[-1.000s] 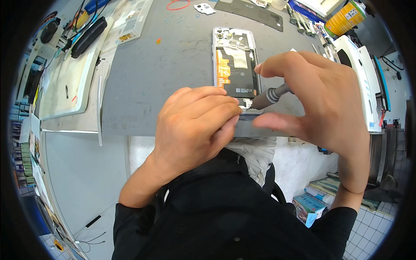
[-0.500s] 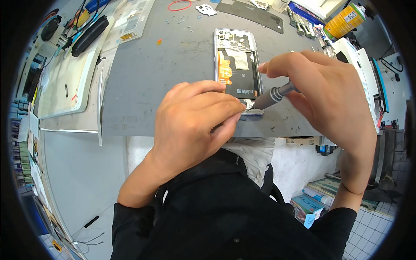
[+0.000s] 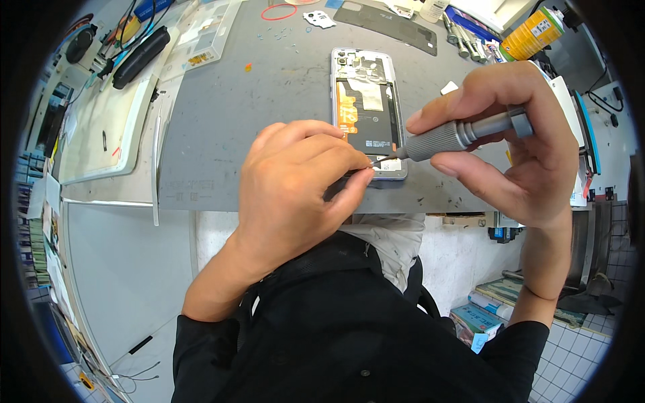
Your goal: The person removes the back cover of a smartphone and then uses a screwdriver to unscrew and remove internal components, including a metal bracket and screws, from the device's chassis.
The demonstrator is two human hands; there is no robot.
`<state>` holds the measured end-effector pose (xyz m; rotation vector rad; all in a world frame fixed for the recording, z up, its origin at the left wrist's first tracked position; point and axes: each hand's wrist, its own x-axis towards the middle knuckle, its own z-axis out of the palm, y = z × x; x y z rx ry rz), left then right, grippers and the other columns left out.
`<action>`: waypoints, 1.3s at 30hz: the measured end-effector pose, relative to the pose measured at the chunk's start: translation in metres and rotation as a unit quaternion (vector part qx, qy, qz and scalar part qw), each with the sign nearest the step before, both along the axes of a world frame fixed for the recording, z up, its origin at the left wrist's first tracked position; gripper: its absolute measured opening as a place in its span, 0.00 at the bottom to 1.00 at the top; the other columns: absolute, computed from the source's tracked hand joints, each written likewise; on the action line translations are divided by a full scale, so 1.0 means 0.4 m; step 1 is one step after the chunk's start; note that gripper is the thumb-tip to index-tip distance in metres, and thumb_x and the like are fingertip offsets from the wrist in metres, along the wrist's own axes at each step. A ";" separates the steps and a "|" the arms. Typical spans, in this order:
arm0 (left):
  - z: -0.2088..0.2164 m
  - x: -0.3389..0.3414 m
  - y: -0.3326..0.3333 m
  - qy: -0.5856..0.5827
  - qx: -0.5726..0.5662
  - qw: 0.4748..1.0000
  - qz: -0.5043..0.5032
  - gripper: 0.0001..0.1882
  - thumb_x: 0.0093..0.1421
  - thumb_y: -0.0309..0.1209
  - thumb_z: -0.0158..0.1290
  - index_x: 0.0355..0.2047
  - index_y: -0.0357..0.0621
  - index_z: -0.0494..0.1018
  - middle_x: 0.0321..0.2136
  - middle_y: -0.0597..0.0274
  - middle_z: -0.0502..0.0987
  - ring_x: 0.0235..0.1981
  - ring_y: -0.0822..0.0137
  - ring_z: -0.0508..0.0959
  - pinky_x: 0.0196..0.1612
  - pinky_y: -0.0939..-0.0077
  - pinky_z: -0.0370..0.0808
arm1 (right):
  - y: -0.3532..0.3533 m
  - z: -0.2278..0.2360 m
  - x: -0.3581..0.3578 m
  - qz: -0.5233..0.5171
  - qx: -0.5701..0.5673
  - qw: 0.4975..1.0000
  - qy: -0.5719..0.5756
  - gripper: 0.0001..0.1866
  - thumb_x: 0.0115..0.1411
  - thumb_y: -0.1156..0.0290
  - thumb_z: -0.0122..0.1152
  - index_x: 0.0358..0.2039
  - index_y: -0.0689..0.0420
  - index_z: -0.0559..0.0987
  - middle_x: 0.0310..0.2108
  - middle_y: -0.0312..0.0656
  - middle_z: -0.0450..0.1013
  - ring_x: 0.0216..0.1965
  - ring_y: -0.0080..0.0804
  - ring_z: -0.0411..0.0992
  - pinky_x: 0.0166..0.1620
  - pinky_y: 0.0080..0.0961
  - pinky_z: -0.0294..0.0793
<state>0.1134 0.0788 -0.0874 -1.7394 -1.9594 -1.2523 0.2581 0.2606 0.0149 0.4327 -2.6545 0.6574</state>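
Observation:
An opened smartphone [image 3: 376, 124] lies back up on the grey bench mat, its black battery, orange flex cable and upper circuit parts exposed. My left hand [image 3: 289, 174] is at its lower left corner. Thumb and index finger are pinched together there, and anything between them is too small to make out. In my right hand [image 3: 547, 164] is a grey screwdriver [image 3: 437, 140] with a knurled grip, held between thumb and fingers and tilted nearly flat. Its thin tip points left and meets the left fingertips above the phone's bottom end.
A dark phone back cover [image 3: 386, 28] lies at the far side, with a small white bracket [image 3: 319, 19] and a red ring [image 3: 278, 12] to its left. Several metal screwdrivers [image 3: 457, 39] and a yellow can [image 3: 531, 37] are at far right. A clear parts box [image 3: 205, 40] sits far left.
The screwdriver has swung from a steep slant to nearly flat, its tip now at the left fingertips. My right hand has turned and opened its palm side to view. The left hand barely shifted.

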 end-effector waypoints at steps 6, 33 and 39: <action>0.006 0.002 0.005 0.021 0.016 1.000 0.006 0.07 0.46 0.27 0.68 0.26 0.50 0.80 0.25 0.70 0.80 0.37 0.64 0.81 0.39 0.67 0.73 | -0.007 -0.020 -0.017 0.053 0.019 0.997 0.062 0.24 0.53 0.84 0.70 0.47 0.63 0.68 0.41 0.50 0.78 0.45 0.38 0.81 0.38 0.22 0.84; -0.006 -0.006 0.005 0.024 -0.022 0.994 -0.108 0.07 0.48 0.25 0.66 0.30 0.47 0.82 0.32 0.68 0.83 0.37 0.62 0.82 0.37 0.71 0.79 | 0.010 -0.067 0.051 -0.084 0.011 0.996 -0.026 0.19 0.52 0.76 0.75 0.40 0.59 0.73 0.33 0.40 0.78 0.37 0.32 0.82 0.29 0.22 0.80; -0.011 -0.009 0.004 0.041 -0.012 0.994 -0.101 0.06 0.49 0.28 0.66 0.29 0.49 0.80 0.31 0.72 0.81 0.37 0.65 0.81 0.33 0.72 0.77 | -0.051 -0.040 0.050 -0.143 0.195 0.970 -0.011 0.23 0.48 0.58 0.78 0.35 0.59 0.75 0.34 0.42 0.79 0.25 0.35 0.76 0.27 0.23 0.75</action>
